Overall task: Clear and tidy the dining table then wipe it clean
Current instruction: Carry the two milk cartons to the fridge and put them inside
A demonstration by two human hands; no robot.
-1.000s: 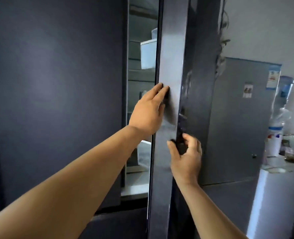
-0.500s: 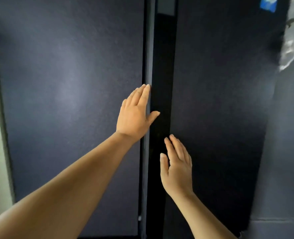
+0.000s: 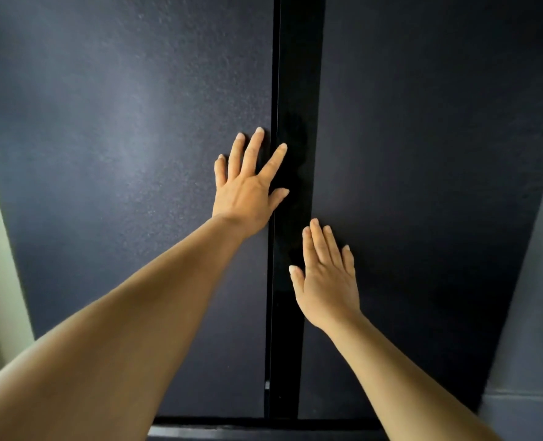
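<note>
Head view: two dark doors, left hand (image 3: 248, 192) and right hand (image 3: 326, 281) flat on them, fingers straight, nothing held

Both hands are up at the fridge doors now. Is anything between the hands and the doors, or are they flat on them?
Nothing visible stands between. The left hand lies with straight fingers on the left door by the dark centre strip; the right hand lies flat on the right door. Neither holds anything.
</note>
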